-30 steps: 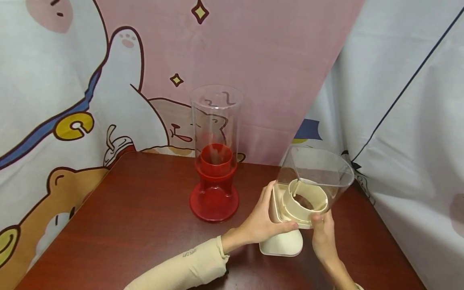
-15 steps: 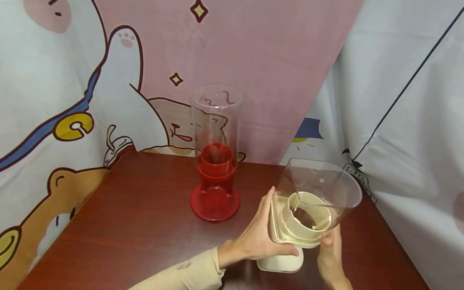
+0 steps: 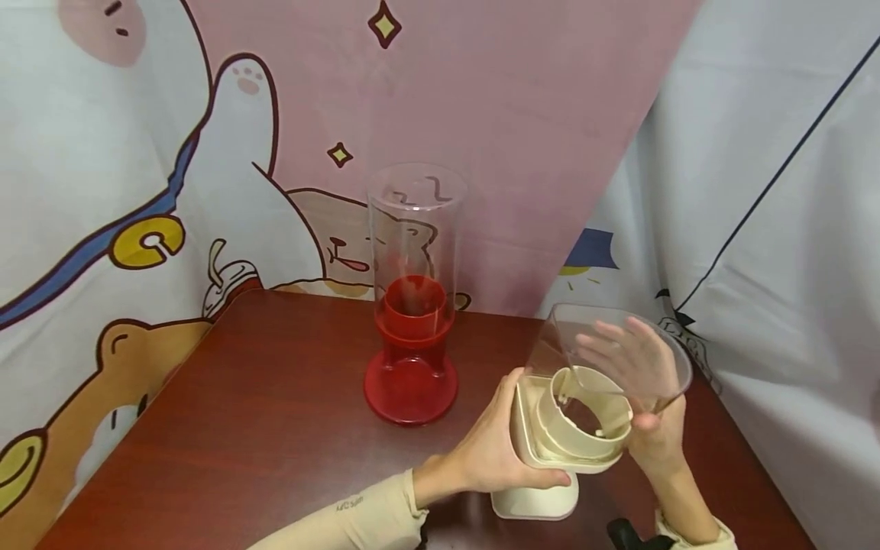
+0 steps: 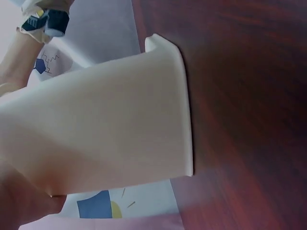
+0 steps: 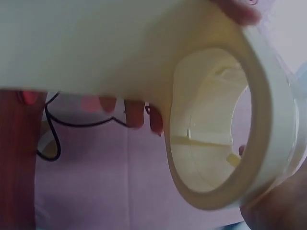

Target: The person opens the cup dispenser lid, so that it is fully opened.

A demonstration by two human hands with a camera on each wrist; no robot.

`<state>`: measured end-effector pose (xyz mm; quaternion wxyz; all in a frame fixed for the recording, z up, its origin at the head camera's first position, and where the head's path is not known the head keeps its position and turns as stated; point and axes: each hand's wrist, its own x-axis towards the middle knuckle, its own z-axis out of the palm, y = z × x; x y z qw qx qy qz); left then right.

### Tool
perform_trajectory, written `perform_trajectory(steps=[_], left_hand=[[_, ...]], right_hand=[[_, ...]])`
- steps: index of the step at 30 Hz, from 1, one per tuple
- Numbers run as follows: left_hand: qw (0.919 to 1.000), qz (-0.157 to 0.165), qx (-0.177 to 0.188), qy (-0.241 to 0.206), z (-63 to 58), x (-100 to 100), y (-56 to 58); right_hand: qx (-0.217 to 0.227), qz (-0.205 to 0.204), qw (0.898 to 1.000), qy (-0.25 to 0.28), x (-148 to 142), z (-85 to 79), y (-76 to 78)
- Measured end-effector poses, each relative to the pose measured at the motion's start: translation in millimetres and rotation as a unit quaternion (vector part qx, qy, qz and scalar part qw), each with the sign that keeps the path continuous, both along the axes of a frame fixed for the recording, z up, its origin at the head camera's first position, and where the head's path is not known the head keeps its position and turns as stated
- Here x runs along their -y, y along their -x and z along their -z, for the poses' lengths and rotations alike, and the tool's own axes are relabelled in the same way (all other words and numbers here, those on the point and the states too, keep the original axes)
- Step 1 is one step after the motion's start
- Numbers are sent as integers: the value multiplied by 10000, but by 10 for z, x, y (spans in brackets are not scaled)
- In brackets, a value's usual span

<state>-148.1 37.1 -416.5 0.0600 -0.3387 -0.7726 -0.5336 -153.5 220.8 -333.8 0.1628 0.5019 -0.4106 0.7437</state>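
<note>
A cream dispenser [image 3: 535, 428] with a clear container [image 3: 565, 336] on its ring-shaped collar leans to the right in the head view. My left hand [image 3: 491, 451] grips its collar from the left, with the thumb along the front. On the right side, my right hand [image 3: 656, 431] lies against the clear container, its extended fingers showing through the plastic and its thumb near the collar. The cream column [image 4: 105, 120] fills much of the left wrist view. In the right wrist view, the underside of the collar [image 5: 261, 120] is visible with its round opening.
Behind and to the left stands a red dispenser [image 3: 410, 386] with a tall clear cylinder [image 3: 415, 229], upright on the dark wooden table [image 3: 275, 428]. A printed cloth [image 3: 522, 137] hangs along the back and sides.
The cream dispenser has come down and nearer, its container tipping further right. My right hand has moved from below the collar up along the container, its fingers now spread. The red dispenser stays put.
</note>
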Motion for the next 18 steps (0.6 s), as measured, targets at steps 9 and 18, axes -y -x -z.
perform_trajectory(steps=[9,18], left_hand=[[9990,299,-240,228,-45,10,86],[9984,322,-329,324,-30,2,58]], right_hand=[[-107,1222,9924,24,62,-52,-97],[363,75,9978,554,45,-77,-116]])
